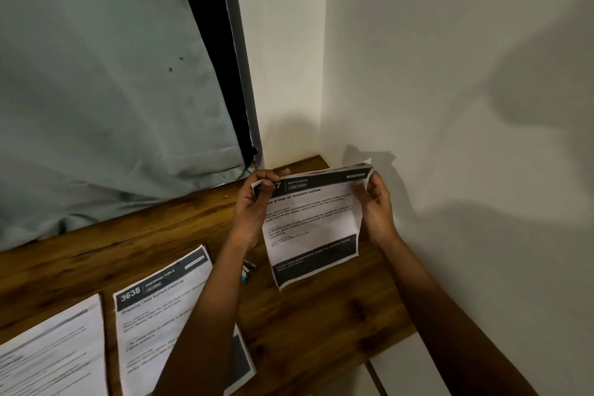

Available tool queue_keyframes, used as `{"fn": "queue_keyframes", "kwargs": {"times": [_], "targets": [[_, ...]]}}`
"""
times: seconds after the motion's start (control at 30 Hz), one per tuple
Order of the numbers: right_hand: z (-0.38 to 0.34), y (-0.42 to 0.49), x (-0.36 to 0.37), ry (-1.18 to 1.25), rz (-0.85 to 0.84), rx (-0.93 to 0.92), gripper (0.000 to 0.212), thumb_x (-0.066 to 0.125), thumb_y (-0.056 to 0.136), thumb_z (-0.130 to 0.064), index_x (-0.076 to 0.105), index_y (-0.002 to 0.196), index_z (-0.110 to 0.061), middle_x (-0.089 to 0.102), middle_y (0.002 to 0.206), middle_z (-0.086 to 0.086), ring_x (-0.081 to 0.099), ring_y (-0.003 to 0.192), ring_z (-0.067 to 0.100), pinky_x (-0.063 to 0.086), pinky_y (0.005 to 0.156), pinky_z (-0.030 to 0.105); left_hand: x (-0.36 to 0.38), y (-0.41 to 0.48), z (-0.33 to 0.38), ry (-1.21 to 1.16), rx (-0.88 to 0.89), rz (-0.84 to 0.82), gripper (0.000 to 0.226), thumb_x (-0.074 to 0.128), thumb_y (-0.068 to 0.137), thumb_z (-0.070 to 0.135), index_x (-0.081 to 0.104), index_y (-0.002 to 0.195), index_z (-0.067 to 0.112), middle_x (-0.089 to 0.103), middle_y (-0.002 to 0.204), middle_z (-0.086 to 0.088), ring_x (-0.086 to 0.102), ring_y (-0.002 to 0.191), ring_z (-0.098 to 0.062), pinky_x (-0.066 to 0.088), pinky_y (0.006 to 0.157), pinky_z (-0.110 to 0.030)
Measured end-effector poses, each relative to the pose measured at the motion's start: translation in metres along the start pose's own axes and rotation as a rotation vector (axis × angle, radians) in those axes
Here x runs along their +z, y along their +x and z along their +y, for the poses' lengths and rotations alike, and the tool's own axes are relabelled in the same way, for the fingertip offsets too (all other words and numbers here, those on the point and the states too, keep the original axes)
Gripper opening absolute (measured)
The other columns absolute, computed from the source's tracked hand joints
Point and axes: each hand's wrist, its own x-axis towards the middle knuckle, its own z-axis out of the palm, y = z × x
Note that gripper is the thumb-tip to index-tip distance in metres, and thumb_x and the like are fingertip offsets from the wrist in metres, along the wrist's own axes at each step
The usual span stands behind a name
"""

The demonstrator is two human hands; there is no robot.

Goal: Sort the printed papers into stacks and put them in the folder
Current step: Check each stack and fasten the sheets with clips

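Over the far right corner of the wooden surface (321, 315), both hands hold up a thin bundle of KITCHEN sheets (315, 228), clear of the wood. The paper is white and limp, with a dark header band at the far end and a dark footer band at the near end, so its long axis runs away from the person and the print faces them, its lines rising a little to the right. The left hand (254, 202) pinches the top left corner between thumb and fingers; the right hand (376, 206) has its fingers curled on the top right corner, where the layered edges bend back.

The surface is brown with a streaked grain, set into a corner of plain white wall (450, 74). Near its front left, a DRESSING TABLE sheet (154, 315) numbered 3638 lies flat, partly under the left forearm, with a second printed sheet (54, 354) just beside it. Bare wood lies below the bundle up to the right edge. A grey-green cloth (96, 90) hangs over the far left edge.
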Motion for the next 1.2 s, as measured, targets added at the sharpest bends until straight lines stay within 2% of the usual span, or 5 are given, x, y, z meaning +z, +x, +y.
{"fn": "queue_keyframes", "kwargs": {"times": [0.47,0.7,0.93,1.13,1.2], "targets": [[-0.016,0.024,0.008,-0.283,0.159,-0.033,0.021,0.053,0.096,-0.016,0.069,0.107,-0.009,0.070,0.098,0.001,0.064,0.090,0.010,0.051,0.088,0.029,-0.005,-0.015,-0.010,-0.156,-0.187,0.163,0.019,0.049,0.093,0.022,0.060,0.105,0.014,0.066,0.119,-0.006,0.065,0.103,-0.025,0.058,0.079,-0.038],[0.043,0.010,0.007,-0.396,0.075,0.304,0.017,0.053,0.093,-0.013,0.070,0.095,-0.019,0.070,0.094,0.009,0.067,0.087,0.028,0.055,0.086,0.043,-0.045,-0.061,-0.065,0.160,-0.349,0.322,0.022,0.050,0.097,0.013,0.063,0.114,0.017,0.071,0.107,-0.008,0.068,0.100,-0.026,0.055,0.085,-0.039],[0.087,-0.006,0.026,-0.641,-0.037,0.481,0.017,0.053,0.095,-0.012,0.065,0.104,-0.003,0.062,0.094,0.009,0.058,0.089,0.020,0.042,0.076,0.028,-0.075,-0.093,-0.104,0.490,-0.440,0.482,0.018,0.060,0.092,0.010,0.068,0.106,0.017,0.070,0.100,-0.001,0.068,0.090,-0.014,0.057,0.068,-0.021],[0.110,-0.004,0.067,-1.127,-0.225,0.195,0.018,0.055,0.091,-0.019,0.058,0.107,-0.012,0.059,0.107,0.005,0.056,0.098,0.020,0.049,0.087,0.032,-0.092,-0.111,-0.117,0.566,-0.526,0.636,0.019,0.064,0.090,0.014,0.067,0.088,0.033,0.072,0.096,0.000,0.069,0.082,-0.012,0.058,0.081,-0.039],[0.101,-0.007,0.089,-1.043,-0.374,0.052,0.019,0.058,0.090,-0.015,0.058,0.110,-0.016,0.056,0.102,-0.004,0.053,0.094,0.011,0.041,0.079,0.015,-0.093,-0.116,-0.117,0.555,-0.542,0.665,0.019,0.065,0.089,0.014,0.066,0.088,0.033,0.070,0.096,0.000,0.068,0.081,-0.012,0.058,0.081,-0.040]]}}
